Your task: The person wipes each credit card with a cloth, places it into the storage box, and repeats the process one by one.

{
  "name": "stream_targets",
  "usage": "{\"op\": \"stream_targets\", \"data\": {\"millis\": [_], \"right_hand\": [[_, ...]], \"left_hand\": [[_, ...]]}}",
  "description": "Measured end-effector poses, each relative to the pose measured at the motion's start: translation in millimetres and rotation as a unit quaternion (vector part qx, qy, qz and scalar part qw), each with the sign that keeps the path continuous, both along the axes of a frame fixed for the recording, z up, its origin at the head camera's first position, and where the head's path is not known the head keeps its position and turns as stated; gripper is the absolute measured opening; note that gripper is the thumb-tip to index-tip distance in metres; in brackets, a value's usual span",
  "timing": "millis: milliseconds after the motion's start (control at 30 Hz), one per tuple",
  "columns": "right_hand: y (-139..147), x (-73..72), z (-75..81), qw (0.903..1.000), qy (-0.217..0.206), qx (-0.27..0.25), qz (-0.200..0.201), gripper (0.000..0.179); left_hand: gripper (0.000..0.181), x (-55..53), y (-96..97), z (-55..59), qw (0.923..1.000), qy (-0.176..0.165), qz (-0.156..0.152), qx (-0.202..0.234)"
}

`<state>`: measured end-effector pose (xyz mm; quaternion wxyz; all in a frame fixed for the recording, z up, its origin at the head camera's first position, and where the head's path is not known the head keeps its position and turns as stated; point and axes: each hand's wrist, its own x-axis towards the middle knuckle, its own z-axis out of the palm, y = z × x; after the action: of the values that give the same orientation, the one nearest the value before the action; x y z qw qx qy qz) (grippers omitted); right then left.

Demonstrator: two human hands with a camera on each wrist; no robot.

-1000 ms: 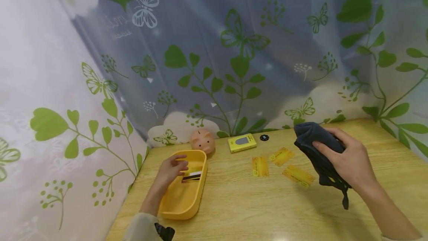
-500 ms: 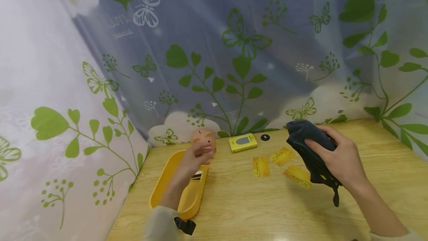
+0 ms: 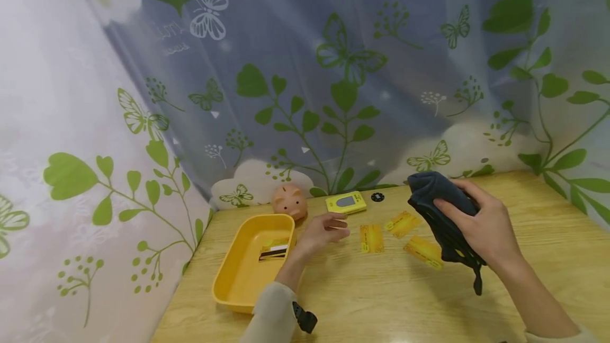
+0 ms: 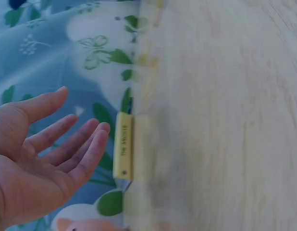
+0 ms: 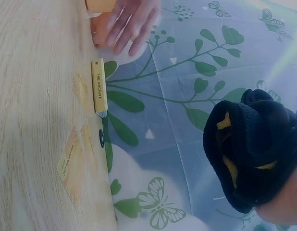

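My right hand (image 3: 488, 221) grips a dark blue fabric pouch (image 3: 436, 192) above the right side of the table, a dark cord dangling below. In the right wrist view, yellow shows within the folds of the pouch (image 5: 252, 144). My left hand (image 3: 326, 232) holds nothing; its fingers are relaxed, thumb apart, as the left wrist view shows. It hovers between the yellow tray (image 3: 226, 279) and three yellow-orange cards. These are an upright card (image 3: 371, 238), a tilted card (image 3: 403, 223) and a card (image 3: 423, 251) nearest the pouch, partly overlapped by it.
In the tray lie several cards (image 3: 275, 251), one with a black stripe. Behind it sits a pink piggy bank (image 3: 289, 202). Along the back stand a yellow box (image 4: 123, 144) lettered "THE ARCHIVE" and a black round chip (image 3: 378, 197). A leaf-printed curtain (image 3: 286, 94) borders the wooden table.
My left hand has moved right, from over the tray, past the piggy bank, towards the cards. My right hand has shifted slightly left with the pouch.
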<state>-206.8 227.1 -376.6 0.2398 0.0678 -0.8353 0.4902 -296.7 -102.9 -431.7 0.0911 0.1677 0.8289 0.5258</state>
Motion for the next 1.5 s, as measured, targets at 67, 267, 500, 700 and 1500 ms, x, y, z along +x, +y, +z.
{"op": "stream_targets", "data": {"millis": [67,267,500,700,1500], "right_hand": [[0.1,-0.3,-0.7,1.0000,0.002,0.000,0.001,0.046],[-0.1,-1.2,-2.4,1.0000,0.004,0.000,0.001,0.043],[1.1,-2.9,-4.8,0.9999,0.009,0.006,0.004,0.044],[-1.2,-3.8,-6.2,0.9999,0.004,0.009,0.008,0.045],[2.5,-3.8,-6.2,0.9998,-0.001,0.017,0.004,0.045]], "left_hand": [[0.043,-3.6,8.3,-5.8,1.0000,0.004,-0.001,-0.004],[0.057,-13.7,28.5,-20.1,0.9990,-0.010,-0.024,-0.037],[0.069,-24.3,50.8,-29.4,0.9943,-0.019,-0.059,-0.087],[0.075,-27.5,60.8,-38.8,0.9825,0.026,-0.050,-0.178],[0.069,-15.1,62.8,-37.8,0.9531,0.033,-0.027,-0.300]]}}
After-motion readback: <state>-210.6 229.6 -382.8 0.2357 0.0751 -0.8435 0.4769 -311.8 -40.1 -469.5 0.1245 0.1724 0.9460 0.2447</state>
